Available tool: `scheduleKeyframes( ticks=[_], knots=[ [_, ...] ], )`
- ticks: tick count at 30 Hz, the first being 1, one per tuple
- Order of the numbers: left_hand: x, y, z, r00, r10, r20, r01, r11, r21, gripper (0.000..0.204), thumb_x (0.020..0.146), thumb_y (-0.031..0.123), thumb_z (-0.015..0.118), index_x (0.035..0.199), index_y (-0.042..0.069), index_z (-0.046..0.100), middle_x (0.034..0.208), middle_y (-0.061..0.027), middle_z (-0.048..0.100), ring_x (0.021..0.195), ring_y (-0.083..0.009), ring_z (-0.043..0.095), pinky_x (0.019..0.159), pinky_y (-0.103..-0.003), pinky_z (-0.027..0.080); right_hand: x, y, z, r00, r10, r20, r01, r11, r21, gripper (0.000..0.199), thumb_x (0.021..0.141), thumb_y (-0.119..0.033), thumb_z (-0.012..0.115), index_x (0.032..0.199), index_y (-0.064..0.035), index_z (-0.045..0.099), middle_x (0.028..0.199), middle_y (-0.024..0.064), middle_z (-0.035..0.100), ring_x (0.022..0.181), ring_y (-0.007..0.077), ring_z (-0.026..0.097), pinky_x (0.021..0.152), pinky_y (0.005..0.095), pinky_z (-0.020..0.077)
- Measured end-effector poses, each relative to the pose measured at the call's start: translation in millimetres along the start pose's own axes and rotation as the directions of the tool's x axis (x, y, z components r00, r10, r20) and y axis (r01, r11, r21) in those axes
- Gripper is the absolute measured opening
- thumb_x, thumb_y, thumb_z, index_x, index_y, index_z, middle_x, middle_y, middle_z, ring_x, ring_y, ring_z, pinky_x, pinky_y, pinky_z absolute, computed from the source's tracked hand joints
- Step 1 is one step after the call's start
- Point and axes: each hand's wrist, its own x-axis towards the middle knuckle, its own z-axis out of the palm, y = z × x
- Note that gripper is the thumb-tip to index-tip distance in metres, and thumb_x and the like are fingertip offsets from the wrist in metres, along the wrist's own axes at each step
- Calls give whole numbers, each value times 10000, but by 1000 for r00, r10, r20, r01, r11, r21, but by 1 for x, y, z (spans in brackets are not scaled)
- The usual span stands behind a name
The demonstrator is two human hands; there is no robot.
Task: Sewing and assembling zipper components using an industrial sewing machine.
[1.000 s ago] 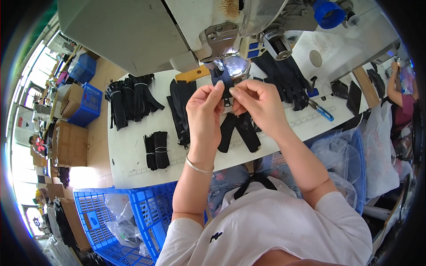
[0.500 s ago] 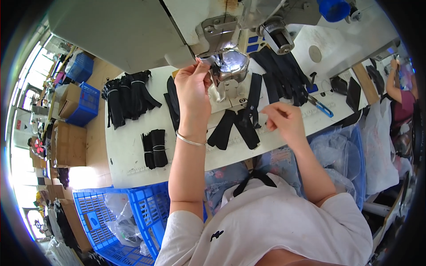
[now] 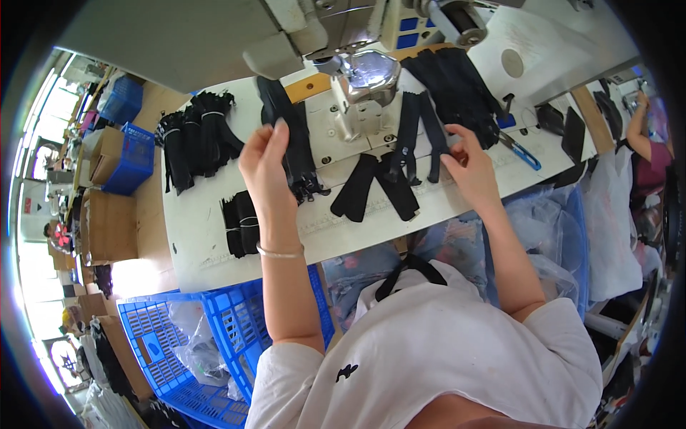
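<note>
My left hand [image 3: 267, 168] is at the left stack of black zippers [image 3: 299, 154], its thumb and fingers closed at the edge of a zipper [image 3: 271, 96] whose upper end is blurred. Its fingertips are partly hidden. On the other side, my right hand [image 3: 468, 166] has its thumb and curled forefinger apart, close beside a single black zipper [image 3: 434, 139]. Another zipper [image 3: 406, 136] lies left of that one, by the presser foot of the sewing machine [image 3: 357, 121]. Two short black pieces [image 3: 356, 189] lie in front of the machine.
Tied black bundles [image 3: 204, 136] lie on the left of the white table [image 3: 193, 243]. Back right are a large zipper stack [image 3: 454, 93] and blue-handled snips [image 3: 525, 154]. A blue crate [image 3: 221, 314] stands below left. A person in a maroon top [image 3: 650, 161] sits far right.
My left hand has moved from the needle area down and left to the left zipper stack. My right hand has risen toward the single zipper, and its fingers have parted.
</note>
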Motion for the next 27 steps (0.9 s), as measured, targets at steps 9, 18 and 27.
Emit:
scheduleKeyframes(
  ticks=[9,18,27],
  knots=[
    [-56,-21,4,892,448,57,-235,353,906,224,828,234,686,913,40,616,968,-72,553,1008,-288,474,902,-431,334,-23,-26,-7,967,-157,-201,198,960,199,303,802,42,631,1088,-46,588,822,32,540,723,103,536,649,241,437],
    [-134,-37,46,782,-418,462,331,907,260,274,976,206,486,1023,-33,612,893,-60,532,640,-78,492,555,-218,405,-86,-33,4,767,-629,131,629,776,47,334,644,66,644,947,-57,576,919,78,536,798,245,523,685,313,431],
    [-141,-29,48,717,-441,540,397,895,204,413,997,290,321,1243,19,514,820,-1,507,744,-72,466,666,-219,395,-83,-18,-4,833,-317,453,121,904,411,316,736,61,671,1026,-30,583,990,69,522,793,134,555,707,269,463]
  ],
)
